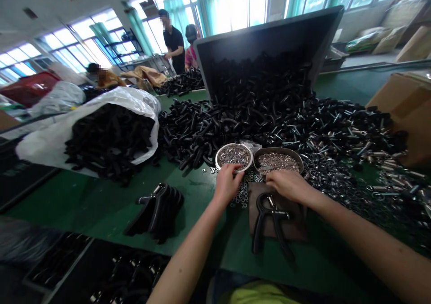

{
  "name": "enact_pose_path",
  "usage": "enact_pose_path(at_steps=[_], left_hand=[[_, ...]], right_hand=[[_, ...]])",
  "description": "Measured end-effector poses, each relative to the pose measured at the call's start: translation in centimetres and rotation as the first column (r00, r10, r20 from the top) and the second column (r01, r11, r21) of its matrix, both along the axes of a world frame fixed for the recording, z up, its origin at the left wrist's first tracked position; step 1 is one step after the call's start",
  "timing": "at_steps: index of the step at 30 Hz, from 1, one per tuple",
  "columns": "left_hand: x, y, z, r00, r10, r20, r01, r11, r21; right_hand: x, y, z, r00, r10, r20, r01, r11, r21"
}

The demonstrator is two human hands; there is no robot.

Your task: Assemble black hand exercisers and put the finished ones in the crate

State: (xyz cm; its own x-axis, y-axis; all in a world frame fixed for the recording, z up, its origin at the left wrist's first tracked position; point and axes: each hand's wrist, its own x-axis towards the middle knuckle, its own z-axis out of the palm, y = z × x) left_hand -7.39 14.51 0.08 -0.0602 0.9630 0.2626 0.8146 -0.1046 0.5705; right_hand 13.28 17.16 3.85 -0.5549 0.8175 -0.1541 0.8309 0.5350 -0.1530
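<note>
My left hand [229, 183] is at the near rim of a round bowl [250, 159] of small metal parts, its thumb and forefinger apart and nothing visible between them. My right hand [286, 185] hovers at the near edge of a second round dish [301, 162] of small metal pieces. Its fingers are curled together, and whatever they hold is hidden. Just below lies a black hand grip strengthener [258, 227] with a metal spring, its handles towards me, on a brown pad [299, 230]. Loose nuts [239, 200] are scattered between my hands.
Several finished-looking grips [161, 212] stand stacked at left. Behind are a white bag [134, 95] of black parts and a tipped grey bin [269, 32] spilling black handles [195, 129]. Springs and screws [387, 162] spread right, near a cardboard box [400, 102]. Other people [173, 41] are farther back.
</note>
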Motion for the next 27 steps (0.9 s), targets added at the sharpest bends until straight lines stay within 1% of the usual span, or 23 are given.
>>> enact_pose_path(at_steps=[2, 4, 6, 8, 10, 13, 16, 19, 23, 27], left_hand=[[-2.4, 3.3, 0.6, 0.994, 0.086, -0.068, -0.085, 0.996, 0.018], [-4.3, 6.0, 1.1, 0.985, 0.137, -0.102, -0.136, 0.990, 0.021], [-5.3, 8.1, 1.3, 0.977, 0.166, -0.134, -0.165, 0.986, 0.016], [-5.7, 9.4, 1.4, 0.972, 0.172, -0.160, -0.174, 0.985, 0.002], [-5.6, 10.0, 1.4, 0.970, 0.163, -0.179, -0.169, 0.986, -0.014], [-5.3, 10.3, 1.5, 0.971, 0.135, -0.197, -0.145, 0.989, -0.036], [-5.0, 10.5, 1.6, 0.972, 0.103, -0.210, -0.117, 0.992, -0.056], [-4.8, 10.8, 1.6, 0.973, 0.067, -0.221, -0.086, 0.993, -0.075], [-4.2, 11.5, 1.4, 0.971, 0.018, -0.237, -0.045, 0.993, -0.109], [-3.2, 12.2, 1.4, 0.965, -0.050, -0.258, 0.013, 0.990, -0.142]], right_hand=[[-1.7, 2.7, 0.3, 0.999, 0.004, -0.033, -0.002, 0.998, 0.062], [-3.6, 5.2, 0.3, 0.999, 0.000, -0.044, 0.005, 0.994, 0.108], [-5.4, 7.5, 0.2, 0.999, -0.008, -0.044, 0.015, 0.989, 0.149], [-7.0, 9.4, 0.0, 1.000, -0.013, -0.028, 0.017, 0.985, 0.169], [-8.1, 10.7, -0.1, 1.000, -0.005, -0.002, 0.005, 0.986, 0.167], [-9.2, 11.9, -0.3, 0.999, 0.021, 0.044, -0.027, 0.989, 0.142], [-9.6, 12.5, -0.4, 0.997, 0.043, 0.070, -0.051, 0.992, 0.116], [-9.6, 12.7, -0.5, 0.997, 0.040, 0.064, -0.046, 0.993, 0.106], [-9.2, 12.6, -0.4, 1.000, 0.022, 0.003, -0.022, 0.995, 0.095], [-8.4, 12.3, 0.0, 0.989, -0.022, -0.147, 0.034, 0.997, 0.075]])
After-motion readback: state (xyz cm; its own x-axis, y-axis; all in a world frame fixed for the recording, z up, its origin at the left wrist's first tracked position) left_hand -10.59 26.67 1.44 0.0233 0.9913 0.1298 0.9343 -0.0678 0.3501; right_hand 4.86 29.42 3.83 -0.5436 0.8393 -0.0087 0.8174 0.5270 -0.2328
